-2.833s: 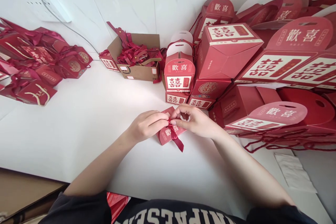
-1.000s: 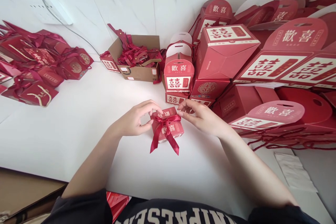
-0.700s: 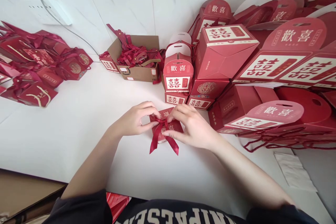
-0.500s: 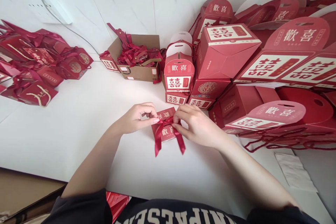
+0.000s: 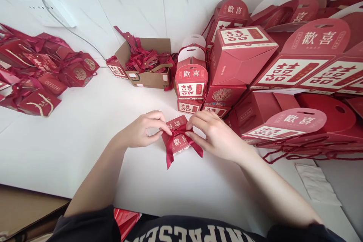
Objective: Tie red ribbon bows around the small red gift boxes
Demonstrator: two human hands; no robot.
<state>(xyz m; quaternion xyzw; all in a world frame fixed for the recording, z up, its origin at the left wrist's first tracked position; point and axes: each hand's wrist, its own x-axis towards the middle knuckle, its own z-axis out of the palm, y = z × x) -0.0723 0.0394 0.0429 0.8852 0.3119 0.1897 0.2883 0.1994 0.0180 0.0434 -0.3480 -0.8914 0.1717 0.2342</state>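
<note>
A small red gift box [image 5: 179, 148] with gold characters lies on the white table. Around it runs a dark red satin ribbon [image 5: 170, 155], tied in a bow on top, its two tails hanging over the near side. My left hand [image 5: 146, 128] is at the bow's left loop, with the index fingertip on the ribbon and the thumb at the box's left edge. At the right loop, my right hand [image 5: 217, 134] pinches the ribbon between thumb and fingers. Part of that loop is hidden behind the fingers.
Behind stands a cardboard box [image 5: 150, 79] full of red ribbons. Stacked red gift boxes [image 5: 191, 89] and larger handled boxes [image 5: 286, 72] crowd the right. Ribboned boxes [image 5: 36, 100] lie at far left. A white tissue [image 5: 317, 183] rests near the right edge.
The left index finger has come down onto the bow's left loop and the thumb has drawn back left. The right ribbon tail has swung outward, and the box has turned slightly.
</note>
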